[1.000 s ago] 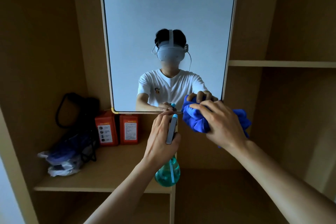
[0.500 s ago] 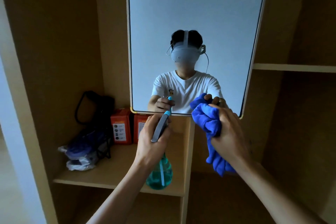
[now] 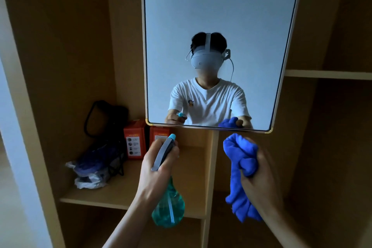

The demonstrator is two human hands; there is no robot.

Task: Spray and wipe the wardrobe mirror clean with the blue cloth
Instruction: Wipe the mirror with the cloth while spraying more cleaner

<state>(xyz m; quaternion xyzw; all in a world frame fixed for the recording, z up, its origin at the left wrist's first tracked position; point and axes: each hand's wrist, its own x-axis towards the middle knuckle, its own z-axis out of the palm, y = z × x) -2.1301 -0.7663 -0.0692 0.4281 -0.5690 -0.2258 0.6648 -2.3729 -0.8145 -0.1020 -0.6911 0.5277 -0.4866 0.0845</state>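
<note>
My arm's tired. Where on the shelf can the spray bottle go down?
The shelf is bare between the orange boxes and the upright divider, and along its front edge. The back left corner is crowded with bags.

The left hand (image 3: 159,164) grips a teal spray bottle (image 3: 168,205), nozzle aimed at the mirror (image 3: 219,16). The right hand (image 3: 259,175) clutches the bunched blue cloth (image 3: 240,169) just below the mirror's lower edge.

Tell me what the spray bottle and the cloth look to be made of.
Spray bottle: likely translucent teal plastic, slightly glossy; its dip tube shows through the wall.
Blue cloth: seems plush microfibre; it bunches in thick, soft, matte folds.
</note>
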